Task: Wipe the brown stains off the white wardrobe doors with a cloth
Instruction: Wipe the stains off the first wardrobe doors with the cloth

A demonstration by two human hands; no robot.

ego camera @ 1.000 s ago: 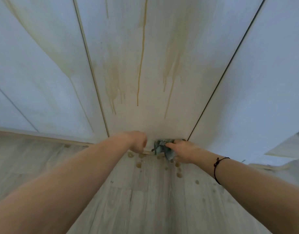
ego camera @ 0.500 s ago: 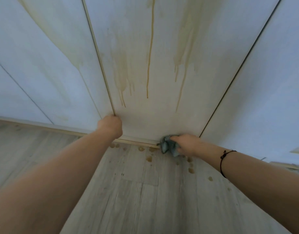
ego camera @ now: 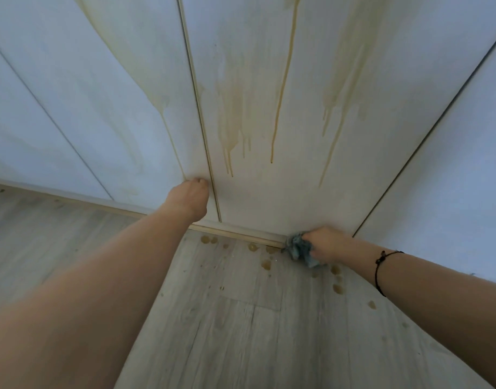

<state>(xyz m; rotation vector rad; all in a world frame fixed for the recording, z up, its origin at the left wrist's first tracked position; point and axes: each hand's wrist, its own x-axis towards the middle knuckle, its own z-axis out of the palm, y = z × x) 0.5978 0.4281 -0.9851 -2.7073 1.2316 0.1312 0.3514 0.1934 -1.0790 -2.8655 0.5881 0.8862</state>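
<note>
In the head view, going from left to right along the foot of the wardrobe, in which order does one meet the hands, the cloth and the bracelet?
left hand → cloth → right hand → bracelet. The floor drops spread under several of these, so they are left out.

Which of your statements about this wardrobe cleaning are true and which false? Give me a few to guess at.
1. The right hand holds the cloth. True.
2. The cloth is up on the brown streaks. False: it is at the foot of the door, by the floor, with the streaks above it.
3. The left hand touches a door. True.
4. The floor is spotless. False: brown drops lie on it near the cloth.
5. A dark cord is on the left wrist. False: it is on the right wrist.
</note>
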